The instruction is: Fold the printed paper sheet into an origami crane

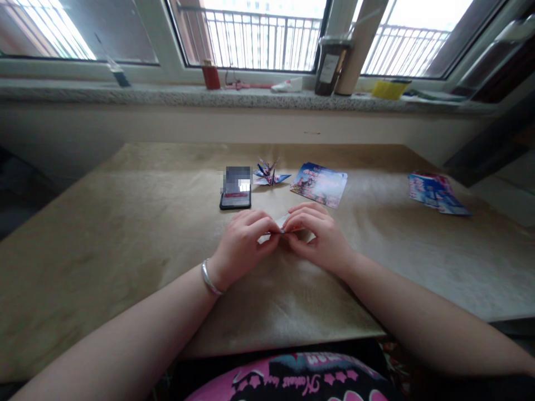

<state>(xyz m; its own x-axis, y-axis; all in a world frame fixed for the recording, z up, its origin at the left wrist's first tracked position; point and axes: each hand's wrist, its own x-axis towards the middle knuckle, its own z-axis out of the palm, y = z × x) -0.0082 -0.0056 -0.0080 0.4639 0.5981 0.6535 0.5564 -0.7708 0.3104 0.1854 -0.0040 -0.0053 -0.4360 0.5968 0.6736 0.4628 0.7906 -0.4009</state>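
Note:
Both hands meet at the middle of the tan table (pixel 125 234), pinching a small folded piece of paper (pixel 285 221) between them. My left hand (pixel 242 242), with a silver bracelet at the wrist, has its fingers curled onto the paper's left side. My right hand (pixel 320 236) is closed over the paper's right side. Most of the paper is hidden under the fingers; only white and pinkish edges show.
Beyond the hands lie a phone (pixel 236 189), a folded paper crane (pixel 270 174) and a stack of printed paper squares (pixel 320 184). More printed sheets (pixel 434 192) lie at the far right. The windowsill (pixel 167 96) holds a red cup (pixel 211 75), a dark jar (pixel 330 69) and a yellow item (pixel 389 89).

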